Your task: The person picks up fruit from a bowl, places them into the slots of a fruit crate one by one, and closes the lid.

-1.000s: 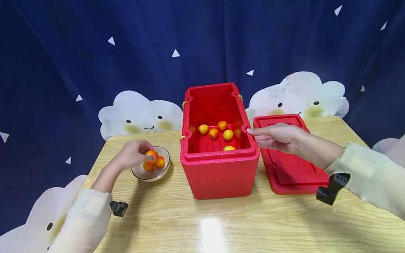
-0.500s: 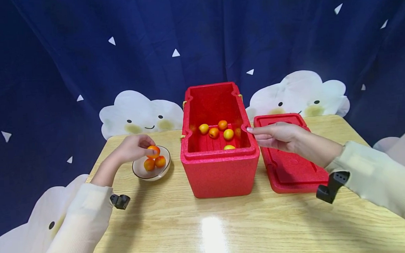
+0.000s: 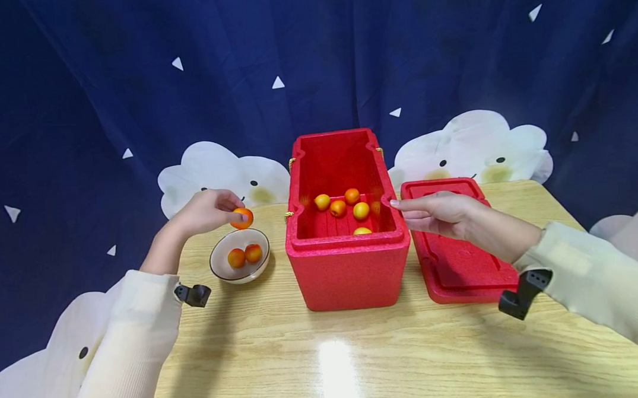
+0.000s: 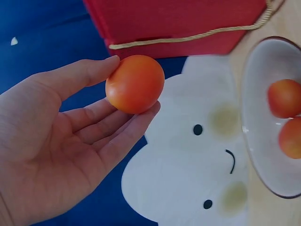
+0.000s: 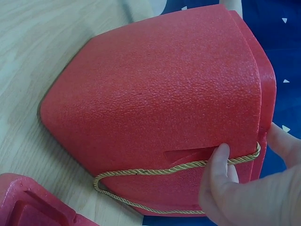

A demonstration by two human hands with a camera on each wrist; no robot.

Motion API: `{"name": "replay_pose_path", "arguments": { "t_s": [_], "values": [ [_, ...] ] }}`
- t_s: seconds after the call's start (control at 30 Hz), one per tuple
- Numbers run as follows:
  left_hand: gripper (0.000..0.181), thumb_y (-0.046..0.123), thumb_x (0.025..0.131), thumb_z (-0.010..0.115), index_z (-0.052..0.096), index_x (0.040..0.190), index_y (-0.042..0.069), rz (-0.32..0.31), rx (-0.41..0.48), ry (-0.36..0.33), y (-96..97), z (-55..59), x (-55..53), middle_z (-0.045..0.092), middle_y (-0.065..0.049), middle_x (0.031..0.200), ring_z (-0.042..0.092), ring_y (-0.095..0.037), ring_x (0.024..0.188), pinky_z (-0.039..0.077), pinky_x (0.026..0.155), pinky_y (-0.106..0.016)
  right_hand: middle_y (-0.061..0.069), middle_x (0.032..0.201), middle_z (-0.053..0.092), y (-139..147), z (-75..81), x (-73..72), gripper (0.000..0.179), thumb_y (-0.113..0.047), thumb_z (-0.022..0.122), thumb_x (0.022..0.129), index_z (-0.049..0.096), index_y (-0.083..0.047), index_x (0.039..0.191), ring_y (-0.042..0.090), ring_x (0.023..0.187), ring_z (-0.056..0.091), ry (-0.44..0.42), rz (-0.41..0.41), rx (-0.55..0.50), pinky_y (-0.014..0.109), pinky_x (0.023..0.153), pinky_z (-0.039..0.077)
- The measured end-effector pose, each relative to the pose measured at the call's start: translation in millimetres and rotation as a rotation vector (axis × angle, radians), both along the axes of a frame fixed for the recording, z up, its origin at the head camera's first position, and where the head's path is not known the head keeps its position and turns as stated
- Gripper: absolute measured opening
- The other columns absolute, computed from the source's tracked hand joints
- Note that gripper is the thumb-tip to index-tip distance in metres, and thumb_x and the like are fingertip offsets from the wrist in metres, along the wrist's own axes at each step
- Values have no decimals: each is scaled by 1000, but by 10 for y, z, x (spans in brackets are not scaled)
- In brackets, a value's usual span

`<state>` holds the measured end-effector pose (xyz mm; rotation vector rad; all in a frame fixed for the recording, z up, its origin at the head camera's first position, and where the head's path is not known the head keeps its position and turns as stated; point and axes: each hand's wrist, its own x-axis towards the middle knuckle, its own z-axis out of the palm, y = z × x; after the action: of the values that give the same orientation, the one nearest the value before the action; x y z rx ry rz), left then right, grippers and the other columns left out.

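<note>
My left hand (image 3: 204, 213) pinches a small, smooth orange-red round fruit (image 4: 135, 84) between thumb and fingertips. It holds the fruit in the air above the far side of a white bowl (image 3: 222, 248) with a dark rim. Two similar fruits (image 3: 236, 258) lie in the bowl. An uncovered red foam box (image 3: 349, 275) stands to the right, with several orange and yellow fruits (image 3: 360, 211) on its floor. At the box's right wall my right hand (image 3: 442, 214) grips the rim, thumb over the edge and fingers against the outside by a gold cord (image 5: 188, 165).
A red lid (image 3: 466, 270) lies on the wooden table (image 3: 262, 356) to the right of the box, partly beneath my right hand. Behind the table hangs a dark blue curtain (image 3: 226, 37) with white triangles and clouds.
My left hand has risen out of the bowl with one fruit, leaving two there. My right hand has stayed at the box's rim.
</note>
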<state>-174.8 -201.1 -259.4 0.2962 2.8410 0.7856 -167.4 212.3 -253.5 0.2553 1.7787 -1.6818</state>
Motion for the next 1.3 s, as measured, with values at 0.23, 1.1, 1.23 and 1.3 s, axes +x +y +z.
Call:
{"name": "replay_pose_path", "arguments": {
  "t_s": [0.23, 1.1, 1.23, 1.3],
  "values": [
    [31, 26, 88, 65, 64, 109, 3, 12, 4, 12, 51, 186, -61, 68, -18, 111, 61, -31, 105, 47, 94, -44, -10, 83, 75, 13, 12, 8, 69, -36, 65, 90, 36, -7, 146, 5, 83, 73, 8, 20, 23, 20, 84, 56],
    [29, 24, 89, 64, 63, 110, 5, -26, 2, 51, 454, 527, -207, 68, -16, 110, 58, -29, 99, 48, 81, -36, -11, 82, 74, 5, -11, -23, 76, -37, 64, 90, 27, -8, 150, 5, 82, 72, -17, 11, 18, 17, 82, 56],
    [29, 23, 89, 63, 63, 111, 5, -39, 5, 54, 519, 570, -236, 68, -16, 113, 58, -29, 101, 50, 85, -39, -10, 82, 74, 11, -2, -19, 71, -38, 66, 88, 35, -9, 145, 6, 82, 73, -13, -1, 18, 18, 83, 56],
    [29, 23, 89, 64, 63, 112, 5, -42, 9, 55, 554, 594, -251, 68, -16, 113, 59, -29, 101, 51, 86, -39, -10, 82, 75, 13, 0, -20, 68, -39, 67, 87, 39, -10, 142, 6, 82, 73, -10, -5, 19, 19, 82, 56]
  ]
}}
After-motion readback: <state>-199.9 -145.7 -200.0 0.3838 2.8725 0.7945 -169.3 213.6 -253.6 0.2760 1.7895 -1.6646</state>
